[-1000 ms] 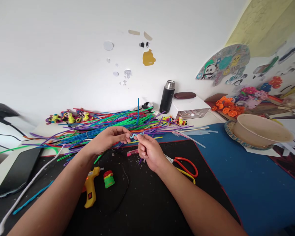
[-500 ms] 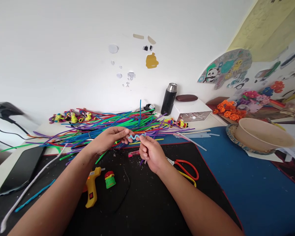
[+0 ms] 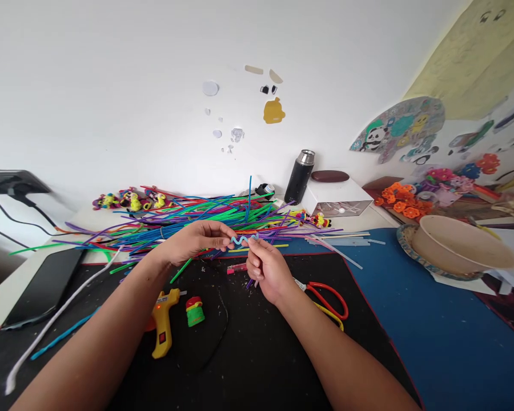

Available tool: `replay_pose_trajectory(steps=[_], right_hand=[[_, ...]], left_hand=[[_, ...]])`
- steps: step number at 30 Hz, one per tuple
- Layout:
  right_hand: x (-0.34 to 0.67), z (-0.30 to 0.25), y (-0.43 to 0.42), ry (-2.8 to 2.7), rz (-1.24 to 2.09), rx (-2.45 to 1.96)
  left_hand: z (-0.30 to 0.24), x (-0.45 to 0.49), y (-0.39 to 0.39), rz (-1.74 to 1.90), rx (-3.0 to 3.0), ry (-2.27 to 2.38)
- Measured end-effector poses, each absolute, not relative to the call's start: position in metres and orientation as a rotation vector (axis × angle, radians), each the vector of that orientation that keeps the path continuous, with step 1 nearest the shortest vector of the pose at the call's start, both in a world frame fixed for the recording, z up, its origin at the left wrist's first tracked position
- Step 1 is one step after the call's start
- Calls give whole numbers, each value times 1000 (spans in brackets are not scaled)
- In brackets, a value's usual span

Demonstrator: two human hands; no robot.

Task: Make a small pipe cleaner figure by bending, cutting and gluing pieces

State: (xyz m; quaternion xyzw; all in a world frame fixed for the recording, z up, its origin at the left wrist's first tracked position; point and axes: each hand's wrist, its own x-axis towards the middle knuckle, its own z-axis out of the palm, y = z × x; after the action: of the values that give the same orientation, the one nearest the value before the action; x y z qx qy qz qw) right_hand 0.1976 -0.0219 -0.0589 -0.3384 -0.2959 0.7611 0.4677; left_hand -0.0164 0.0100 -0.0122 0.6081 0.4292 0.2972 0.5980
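A short, wavy light-blue pipe cleaner (image 3: 241, 238) is held between both hands above the black mat (image 3: 257, 348). My left hand (image 3: 197, 241) pinches its left end with thumb and fingers. My right hand (image 3: 266, 268) pinches its right end, and a purple pipe cleaner piece sticks out below its palm. Just behind the hands lies a big heap of coloured pipe cleaners (image 3: 188, 220).
On the mat lie a yellow glue gun (image 3: 161, 321), a small green and red figure (image 3: 195, 311), a pink cutter (image 3: 237, 267) and red-handled scissors (image 3: 328, 298). A black phone (image 3: 47, 285) lies at left. A bowl (image 3: 458, 242) and a black flask (image 3: 300, 177) stand at right and back.
The hands stay pinched on the wavy blue pipe cleaner with only slight finger movement. The view has shifted a little, so everything sits slightly lower and to the right.
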Motion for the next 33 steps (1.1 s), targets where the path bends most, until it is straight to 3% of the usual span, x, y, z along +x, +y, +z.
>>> replay_pose_trajectory(steps=[33], right_hand=[[194,-60,-24,-749,1860,-829]], left_hand=[[-8,-6,3,510,1659,1011]])
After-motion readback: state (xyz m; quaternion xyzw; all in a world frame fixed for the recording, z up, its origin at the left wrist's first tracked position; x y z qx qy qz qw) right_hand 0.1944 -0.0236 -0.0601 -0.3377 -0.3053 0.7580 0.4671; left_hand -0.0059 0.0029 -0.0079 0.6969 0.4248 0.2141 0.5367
